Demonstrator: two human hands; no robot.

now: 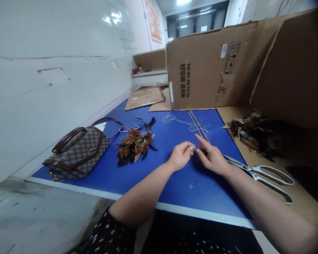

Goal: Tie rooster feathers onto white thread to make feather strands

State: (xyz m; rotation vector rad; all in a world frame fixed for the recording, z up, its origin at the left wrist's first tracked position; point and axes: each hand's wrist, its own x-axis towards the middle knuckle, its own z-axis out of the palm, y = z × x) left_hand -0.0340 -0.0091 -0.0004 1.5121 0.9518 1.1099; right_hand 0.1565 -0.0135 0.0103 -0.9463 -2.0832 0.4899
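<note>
Over the blue tabletop (161,183), my left hand (180,155) pinches a small pale bit (193,147), too small to name, between thumb and fingers. Close to its right is my right hand (212,157), index finger stretched out and thumb apart, with nothing visible in it. Beyond the hands lie two thin sticks (198,125) and loose pale string (172,119). A heap of brown and black feathers (135,144) rests to the left of my left hand. Large scissors (254,171) with pale handles lie beside my right forearm.
A patterned handbag (79,151) stands at the table's left by the wall. More feathers (254,132) lie on cardboard at right. A tall cardboard box (206,70) closes off the back and right side. Flat cardboard pieces (144,98) lie at the far end.
</note>
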